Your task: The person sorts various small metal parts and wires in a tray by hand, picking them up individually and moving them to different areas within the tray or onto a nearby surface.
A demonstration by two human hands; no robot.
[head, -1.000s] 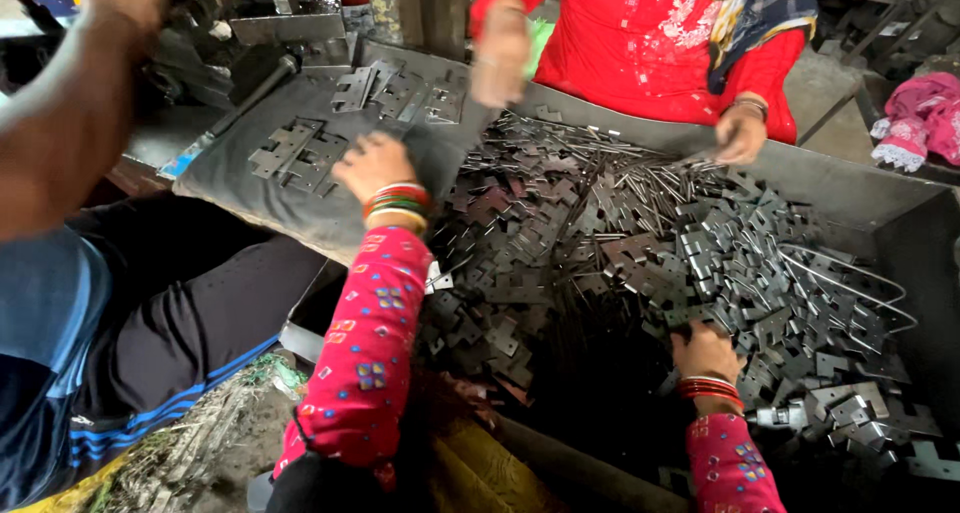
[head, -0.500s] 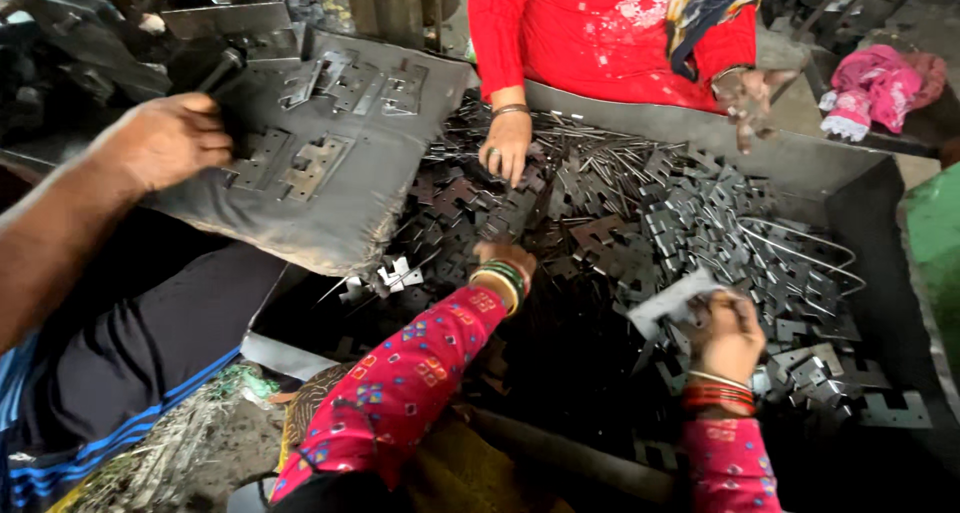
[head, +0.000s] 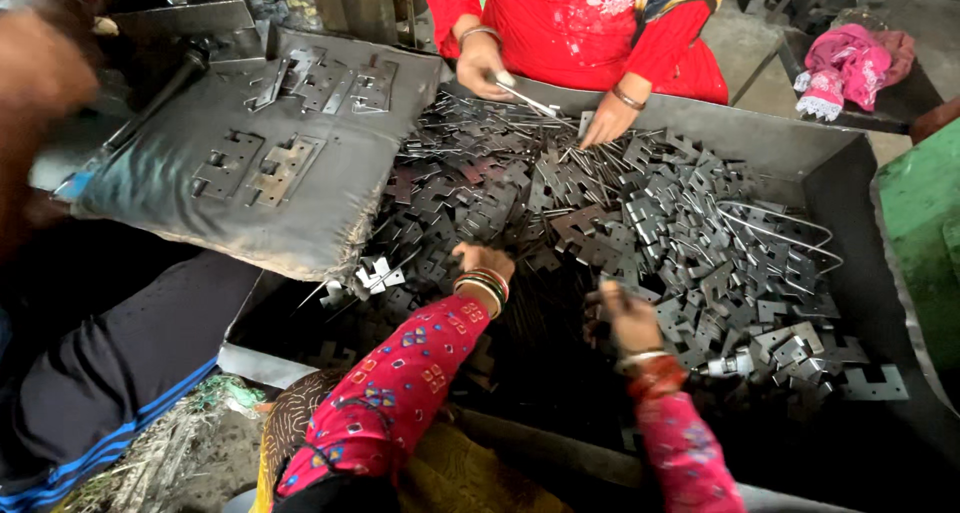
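Now we work over a large metal tray (head: 800,143) full of dark hinge plates (head: 640,203), all lying loose and crossing each other. Our left hand (head: 483,263) is down on the plates near the middle of the heap, with the fingers bent into them; we cannot tell if it grips one or only touches. Our right hand (head: 628,313) is lifted a little over the heap and closed around a small plate, though the blur hides its shape. Some long wire loops (head: 780,235) lie on the plates to the right, just beside our right hand. Across the tray a person in red holds a thin rod (head: 528,100) in one hand and rests the other hand on the plates. On the left a dirty cushion (head: 250,163) carries several hinges (head: 280,168), and another person's arm passes there, blurred. We judge that the sharp stamped edges are the main danger: when fingers push deep in the heap, an edge could cut. Also the plates interlock, so pulling one could drag others and make them slide. The wire loops could catch our bangles (head: 486,285), and two people reaching in one tray could knock hands together.
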